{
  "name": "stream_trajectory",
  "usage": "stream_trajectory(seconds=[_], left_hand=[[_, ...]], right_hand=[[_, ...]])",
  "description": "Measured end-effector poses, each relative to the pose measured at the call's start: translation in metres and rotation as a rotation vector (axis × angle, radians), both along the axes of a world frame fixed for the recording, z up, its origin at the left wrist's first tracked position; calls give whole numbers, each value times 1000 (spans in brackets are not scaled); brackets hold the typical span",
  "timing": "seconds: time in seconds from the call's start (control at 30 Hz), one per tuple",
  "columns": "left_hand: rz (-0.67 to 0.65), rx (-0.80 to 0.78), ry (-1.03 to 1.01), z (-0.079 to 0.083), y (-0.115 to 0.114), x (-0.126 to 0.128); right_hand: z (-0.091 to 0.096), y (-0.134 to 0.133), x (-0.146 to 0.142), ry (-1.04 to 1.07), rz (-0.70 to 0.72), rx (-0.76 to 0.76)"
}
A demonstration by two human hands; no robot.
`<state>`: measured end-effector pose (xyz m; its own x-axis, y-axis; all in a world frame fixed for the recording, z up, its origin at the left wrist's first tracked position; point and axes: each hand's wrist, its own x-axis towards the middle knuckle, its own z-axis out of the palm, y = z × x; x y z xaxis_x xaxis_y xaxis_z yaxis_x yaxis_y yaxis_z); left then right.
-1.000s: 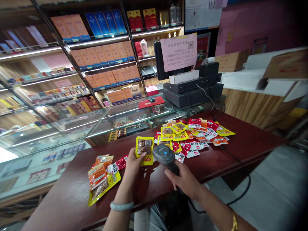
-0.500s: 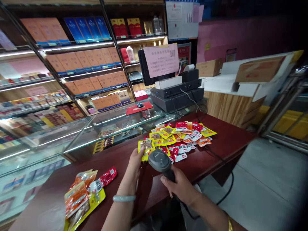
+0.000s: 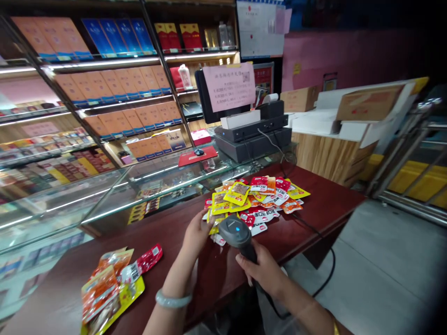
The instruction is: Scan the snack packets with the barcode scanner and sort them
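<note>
In my right hand (image 3: 263, 270) is a dark grey barcode scanner (image 3: 235, 231), my fingers wrapped round its handle. A blue light glows on top of its head, which points towards the packets. My left hand (image 3: 196, 235), with a pale bangle at the wrist, pinches the edge of a yellow snack packet (image 3: 213, 227) at the near left of the pile. The scanner head partly hides this packet. Yellow, red, orange and white snack packets (image 3: 265, 197) lie heaped behind the scanner. Left of my forearm lies a smaller group of packets (image 3: 111, 288).
The dark red table (image 3: 167, 242) adjoins a glass display counter (image 3: 115, 195). A cash register (image 3: 254, 135) and a monitor with a pink notice (image 3: 228, 86) stand behind. The scanner's cable (image 3: 331, 260) hangs over the table's right edge. Boxed goods fill the shelves.
A blue light now shows on the scanner. My left hand has shifted slightly against the pile, and a white and red packet shows below it. The view has turned slightly right.
</note>
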<state>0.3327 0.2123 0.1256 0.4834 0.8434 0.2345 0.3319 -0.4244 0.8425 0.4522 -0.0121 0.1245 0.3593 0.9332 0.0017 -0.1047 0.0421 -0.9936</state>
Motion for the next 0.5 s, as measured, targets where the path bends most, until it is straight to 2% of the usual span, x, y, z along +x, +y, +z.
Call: stream_trajectory(seconds=[0.07,0.13,0.23,0.33,0.4,0.5], left_hand=[[108,121,211,-4,-8,-49],[276,216,484,-3,-18,-93],[492,243,878,1,-31,-140],[539,244,1102,3,-42,-156],[493,270,1145,3,-49,-153],[365,275,1100,8,-59,-140]], right_hand=[[0,-2,-4,-19,5,-21],[-1,-2,-9,-33,26,-25],[-4,1,-19,-35,105,-39],[-8,3,-30,-45,165,-39],[-10,3,-36,-62,177,-34],[-11,3,-42,-76,184,-21]])
